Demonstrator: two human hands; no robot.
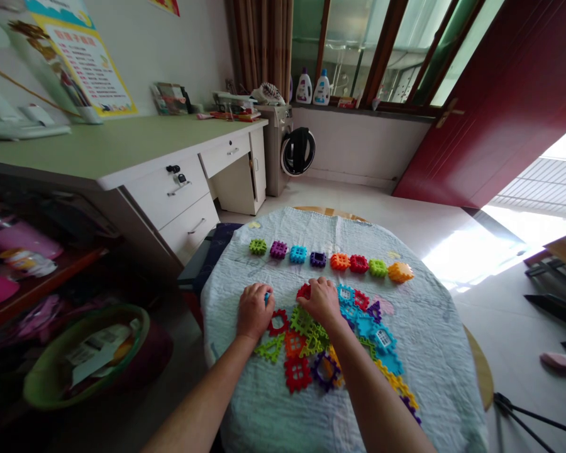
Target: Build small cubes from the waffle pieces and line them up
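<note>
My left hand (253, 309) rests on the cloth left of the loose pieces. Its fingers are curled round a small blue interlocking plastic piece (266, 298), mostly hidden by them. My right hand (322, 298) reaches over the pile, fingers bent down onto a red interlocking plastic piece (304, 291). Between and below my hands lie flat toothed pieces: a red frame (278, 322), a green triangle (270, 348), a red window square (297, 374) and a purple ring (326, 370). Blue ones (385, 338) lie to the right of my right forearm.
Beyond the pile stands a row of several small blocks, from a green one (258, 246) to a yellow-orange one (400, 272). A pale cloth (446, 352) covers the round table. A desk (136, 148) is at left, a basket (40, 384) below it, and a tripod leg (538, 421) at right.
</note>
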